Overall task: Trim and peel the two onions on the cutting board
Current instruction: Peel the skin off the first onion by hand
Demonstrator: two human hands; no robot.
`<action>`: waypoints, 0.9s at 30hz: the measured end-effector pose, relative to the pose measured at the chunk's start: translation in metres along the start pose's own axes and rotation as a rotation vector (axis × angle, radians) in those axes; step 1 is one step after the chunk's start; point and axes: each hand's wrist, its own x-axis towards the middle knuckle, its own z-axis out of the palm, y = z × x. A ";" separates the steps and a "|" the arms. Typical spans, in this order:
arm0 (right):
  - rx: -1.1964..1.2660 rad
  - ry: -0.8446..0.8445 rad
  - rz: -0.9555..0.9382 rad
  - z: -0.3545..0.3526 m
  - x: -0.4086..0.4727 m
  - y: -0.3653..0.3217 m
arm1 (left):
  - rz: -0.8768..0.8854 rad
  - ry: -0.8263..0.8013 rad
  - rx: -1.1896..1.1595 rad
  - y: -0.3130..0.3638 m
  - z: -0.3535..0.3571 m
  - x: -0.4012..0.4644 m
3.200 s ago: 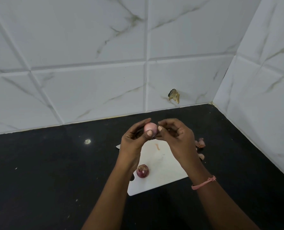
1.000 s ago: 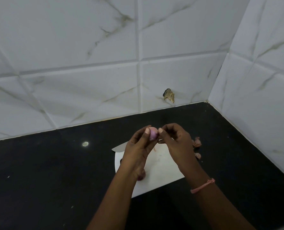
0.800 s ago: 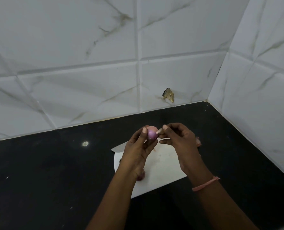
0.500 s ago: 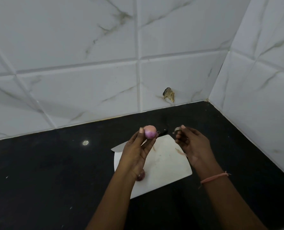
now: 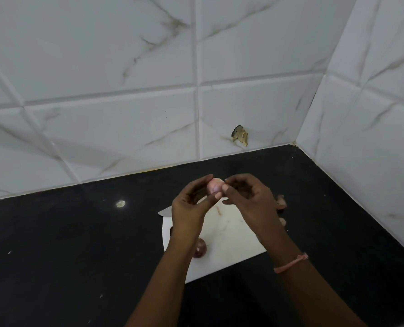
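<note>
A small pale pink onion [image 5: 214, 185] is held up between both hands above the white cutting board [image 5: 229, 234]. My left hand [image 5: 190, 206] grips it with thumb and fingertips. My right hand [image 5: 248, 197] pinches at the onion's right side with thumb and forefinger. A second onion [image 5: 200, 250], dark red with its skin on, lies on the board's near left part, half hidden behind my left wrist. A knife blade tip [image 5: 165, 211] shows at the board's far left edge.
Onion skin scraps [image 5: 281, 201] lie on the black counter [image 5: 78, 244] right of the board. White marble-patterned tiled walls meet in a corner at the right. One tile has a chipped hole [image 5: 240, 135].
My right hand had pulled away to the right with a bit of peel half a second ago; now it is back at the onion, pinching it. The left hand kept holding the onion.
</note>
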 end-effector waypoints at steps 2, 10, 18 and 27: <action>-0.067 0.036 -0.009 0.002 -0.001 -0.003 | 0.039 0.000 0.069 0.000 0.000 0.001; -0.115 0.117 -0.112 0.001 -0.005 -0.009 | 0.100 -0.039 0.133 0.007 0.001 -0.001; -0.096 0.033 -0.182 0.001 -0.007 -0.013 | 0.168 -0.033 0.188 0.006 0.000 -0.001; -0.142 0.047 -0.260 -0.002 -0.008 -0.017 | 0.133 -0.040 0.156 0.013 -0.002 -0.004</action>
